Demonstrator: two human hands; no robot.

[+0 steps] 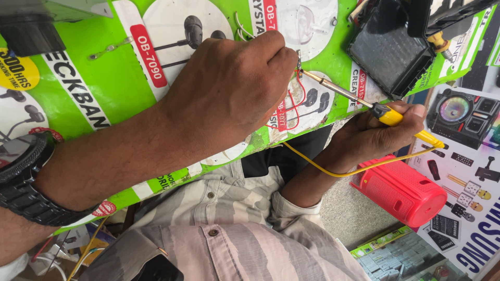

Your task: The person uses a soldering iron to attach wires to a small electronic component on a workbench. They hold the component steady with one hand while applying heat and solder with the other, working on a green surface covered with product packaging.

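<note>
Between the two hands: a small circuit board point(299, 61) stands on its edge, and the metal tip of a soldering iron point(364, 101) touches it.
Left hand point(229, 86): the fingers are curled tight into a near fist, and the fingertips pinch the small circuit board at the far side of the knuckles. How the fingertips sit on it is hidden behind the hand.
Right hand point(372, 138): the fingers are closed around the yellow handle of the soldering iron. The thumb lies on top of the handle.
Soldering iron: its long silver rod runs from the right hand's grip up to the board in the left hand's pinch.
Yellow cord point(359, 169): it comes out of the back of the handle, loops under the right hand and runs back toward the left hand.
Red wires point(294, 106): thin ones hang down from the board, just below the left hand's fingers.
Green poster point(104, 88): it lies under both hands, with pictures of earphones on it.
Black box point(388, 49): it sits open past the iron's tip, above the right hand. I cannot tell what is in it.
Red speaker point(403, 190): it lies on its side just under the right hand.
Black watch point(23, 179): it is on the left wrist, far back from the grip.
</note>
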